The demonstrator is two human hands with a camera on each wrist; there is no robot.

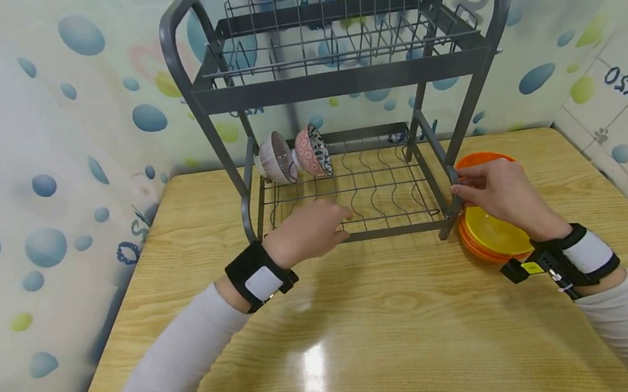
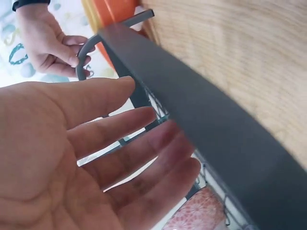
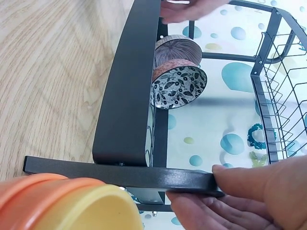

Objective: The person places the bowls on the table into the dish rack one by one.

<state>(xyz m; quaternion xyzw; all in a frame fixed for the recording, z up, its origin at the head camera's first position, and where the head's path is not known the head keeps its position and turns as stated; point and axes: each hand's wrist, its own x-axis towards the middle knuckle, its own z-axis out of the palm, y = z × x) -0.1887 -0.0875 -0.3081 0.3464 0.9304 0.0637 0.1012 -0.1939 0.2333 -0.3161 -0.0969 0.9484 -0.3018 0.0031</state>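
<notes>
A dark grey two-tier dish rack (image 1: 337, 86) stands on the table. My right hand (image 1: 498, 194) pinches the rack's right side frame between thumb and fingers, as the right wrist view shows too. Over the front edge of the lower tier is my left hand (image 1: 314, 230), its fingers loosely extended with nothing in them; the left wrist view shows its bare palm (image 2: 53, 148). Two bowls lean on their sides at the left of the lower tier: a striped bowl (image 1: 277, 160) and a pink-patterned bowl (image 1: 312, 152) with a black floral inside (image 3: 180, 87).
Stacked orange bowls (image 1: 473, 247) with a yellow bowl (image 1: 496, 232) on top sit right of the rack, under my right hand. The wooden table (image 1: 407, 338) reaches back to walls (image 1: 57, 120) covered in blue and green dots. The upper wire tier (image 1: 328, 46) overhangs the lower one.
</notes>
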